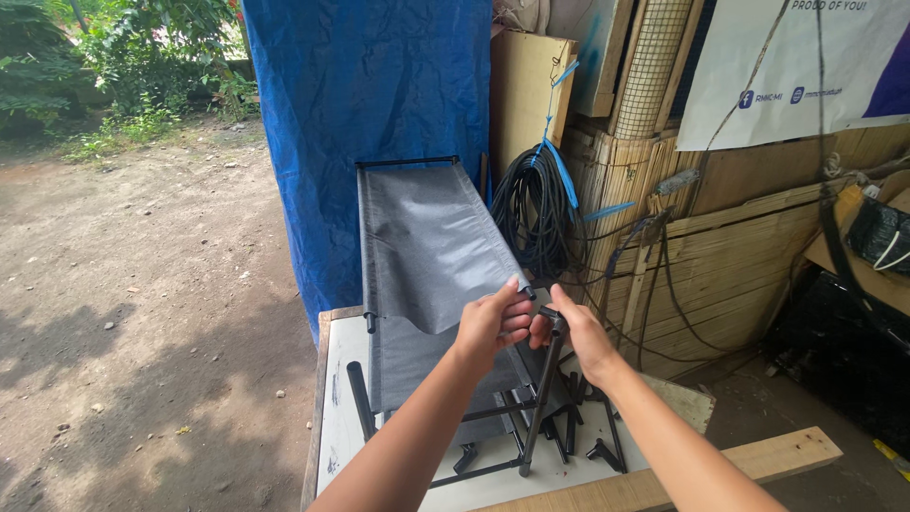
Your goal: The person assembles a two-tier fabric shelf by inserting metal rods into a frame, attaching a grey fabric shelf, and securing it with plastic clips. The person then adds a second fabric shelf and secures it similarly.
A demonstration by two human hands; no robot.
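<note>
A grey fabric panel [427,242] stretched on thin black rods stands upright on a white tabletop [338,398]. My left hand [491,322] pinches the panel's right edge at a black connector. Touching it from the right, my right hand [576,332] grips the top of a black tube [540,403] that slants down to the table. Several loose black tubes and connectors [569,431] lie under my hands. One more black tube [360,398] stands at the panel's lower left.
A blue tarp [370,85] hangs behind the panel. A coil of black cable [536,209] hangs on a bamboo-and-wood wall [739,246] at right. A wooden plank [720,469] lies along the table's near edge. Bare dirt ground [142,284] stretches left.
</note>
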